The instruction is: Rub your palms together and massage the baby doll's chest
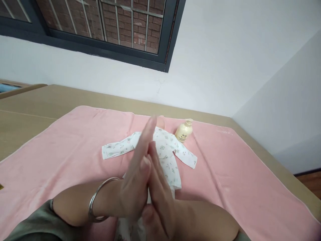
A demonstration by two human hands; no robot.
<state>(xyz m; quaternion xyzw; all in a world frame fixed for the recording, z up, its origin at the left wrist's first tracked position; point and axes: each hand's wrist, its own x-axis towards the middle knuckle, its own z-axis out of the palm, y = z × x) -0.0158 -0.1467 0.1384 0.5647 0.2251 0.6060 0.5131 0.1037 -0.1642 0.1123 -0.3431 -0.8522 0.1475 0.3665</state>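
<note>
My left hand (137, 180) and my right hand (162, 197) are held palm to palm in front of me, fingers stretched out and slightly blurred. Nothing can be made out between them. Behind and below them lies a small white baby top (169, 160) with a printed pattern, its sleeves spread to both sides. At its neck a rounded skin-toned shape (161, 122) shows, mostly hidden by my fingertips. A pale yellow pump bottle (184, 131) is beside the top's right shoulder. Patterned white cloth (130, 229) also shows beneath my wrists.
A pink blanket (220, 157) covers much of a wooden surface (27, 100). White walls (205, 67) rise at the back and right. Above is a dark-framed window (165, 43) with metal bars outside. A silver bangle (92, 204) circles my left wrist.
</note>
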